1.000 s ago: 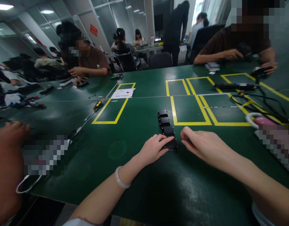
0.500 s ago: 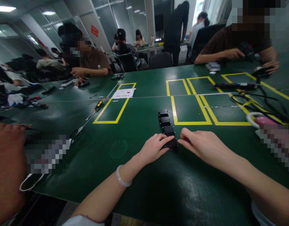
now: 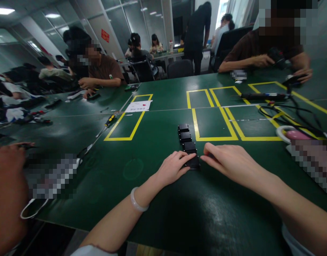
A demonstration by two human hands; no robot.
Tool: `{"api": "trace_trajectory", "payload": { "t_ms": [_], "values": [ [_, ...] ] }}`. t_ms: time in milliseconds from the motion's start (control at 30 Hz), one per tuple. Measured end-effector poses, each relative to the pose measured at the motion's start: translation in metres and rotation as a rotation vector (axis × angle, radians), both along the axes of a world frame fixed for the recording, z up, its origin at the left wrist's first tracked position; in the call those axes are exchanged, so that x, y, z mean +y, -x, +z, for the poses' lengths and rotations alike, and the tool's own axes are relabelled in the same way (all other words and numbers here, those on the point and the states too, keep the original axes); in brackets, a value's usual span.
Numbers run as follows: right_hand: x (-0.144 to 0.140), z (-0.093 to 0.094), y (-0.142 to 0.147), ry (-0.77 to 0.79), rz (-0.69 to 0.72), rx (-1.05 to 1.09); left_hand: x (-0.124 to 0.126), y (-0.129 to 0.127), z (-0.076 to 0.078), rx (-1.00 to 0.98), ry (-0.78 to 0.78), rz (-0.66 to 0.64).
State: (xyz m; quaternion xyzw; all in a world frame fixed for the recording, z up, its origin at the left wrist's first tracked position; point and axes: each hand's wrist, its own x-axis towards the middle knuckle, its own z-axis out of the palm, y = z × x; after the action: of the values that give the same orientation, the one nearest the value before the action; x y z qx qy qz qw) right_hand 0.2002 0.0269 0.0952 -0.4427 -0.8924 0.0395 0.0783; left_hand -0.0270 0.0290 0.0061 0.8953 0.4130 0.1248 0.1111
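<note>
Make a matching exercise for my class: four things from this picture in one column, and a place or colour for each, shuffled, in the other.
Column one
1. Left hand
2. Right hand
3. White bangle
4. Screwdriver

Column two
A. Around the left wrist
B. Handle in black and yellow
C. Fingers on the nearest black block of the row
D. Fingertips just to the right of that block

Right pairs
1-C, 2-D, 3-A, 4-B

1 smooth, whitish bangle (image 3: 138,201) rings the left wrist (image 3: 153,185); 2 pale sleeves (image 3: 92,250) leave forearms (image 3: 121,222) and hands (image 3: 171,168) bare.
</note>
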Motion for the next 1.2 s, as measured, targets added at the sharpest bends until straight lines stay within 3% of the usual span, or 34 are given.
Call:
{"api": "trace_trajectory", "payload": {
  "t_ms": [133, 400, 633, 900, 1200],
  "values": [
    [0.0025, -0.0044, 0.0027, -0.03, -0.022, -0.057, -0.0001, -0.0002, 0.0001, 0.001, 0.002, 0.004],
    [-0.0015, -0.0035, 0.001, 0.006, -0.018, 0.067, 0.001, -0.0002, -0.0024, 0.008, -0.007, 0.002],
    [0.0008, -0.0032, 0.0018, 0.033, -0.063, -0.028, 0.0011, 0.0003, -0.001, 0.004, -0.004, -0.01],
    [-0.0004, -0.0027, 0.0002, 0.03, -0.005, 0.08, 0.0013, 0.0006, -0.0025, -0.009, -0.015, -0.012],
    [0.0021, -0.0039, -0.0003, 0.047, -0.043, -0.035, 0.0013, 0.0011, -0.0033, -0.002, -0.014, -0.008]
  ]
}}
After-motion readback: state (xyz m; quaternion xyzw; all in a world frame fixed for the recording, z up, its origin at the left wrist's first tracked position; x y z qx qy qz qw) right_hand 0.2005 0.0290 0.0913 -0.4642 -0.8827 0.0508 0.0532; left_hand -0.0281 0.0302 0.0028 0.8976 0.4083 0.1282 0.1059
